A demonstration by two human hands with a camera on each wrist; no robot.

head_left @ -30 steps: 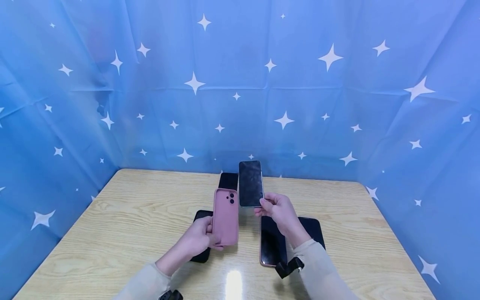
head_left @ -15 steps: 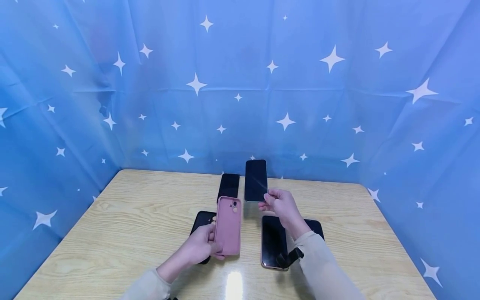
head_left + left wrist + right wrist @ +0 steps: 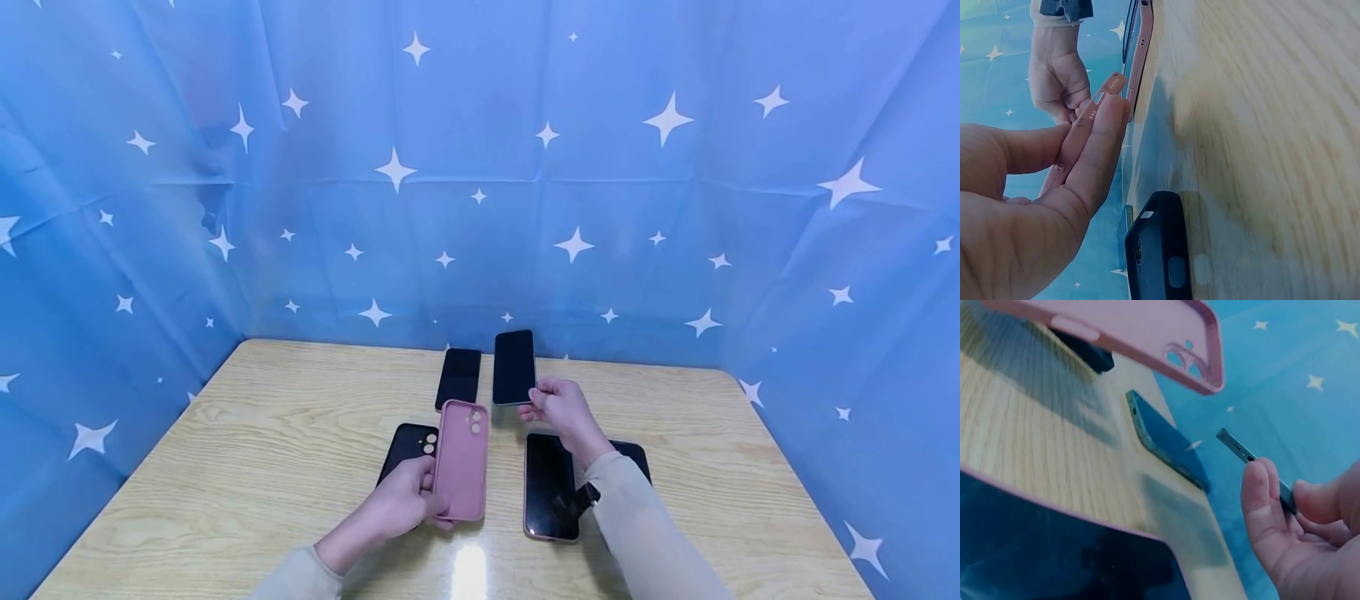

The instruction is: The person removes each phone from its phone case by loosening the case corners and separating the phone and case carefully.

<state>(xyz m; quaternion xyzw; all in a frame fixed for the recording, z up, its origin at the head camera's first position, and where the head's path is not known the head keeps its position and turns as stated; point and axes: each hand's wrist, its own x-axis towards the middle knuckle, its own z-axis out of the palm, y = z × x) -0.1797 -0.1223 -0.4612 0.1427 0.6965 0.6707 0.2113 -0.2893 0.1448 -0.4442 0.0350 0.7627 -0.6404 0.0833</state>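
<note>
My left hand (image 3: 405,500) pinches a pink phone case (image 3: 462,462) by its lower left edge, thumb on the inner side. The case is tilted, its hollow inside facing me and its camera cutouts at the top. In the left wrist view the fingers (image 3: 1107,134) lie along the case's underside. My right hand (image 3: 562,412) pinches a dark-screened phone (image 3: 514,367) at its lower right corner, screen towards me, above the table. In the right wrist view the phone's thin bottom edge (image 3: 1235,447) shows, with thumb and fingers gripping one end.
A black phone case (image 3: 405,450) lies behind my left hand, partly covered. Another phone (image 3: 458,377) lies flat near the table's back edge. A pink-edged phone (image 3: 546,483) lies below my right wrist, a dark flat thing (image 3: 635,454) beside it. Starry blue curtain (image 3: 480,125) surrounds the table.
The pink case has moved slightly right and nearer to me, uncovering more of the black case and the back phone. The held phone has shifted a little right.
</note>
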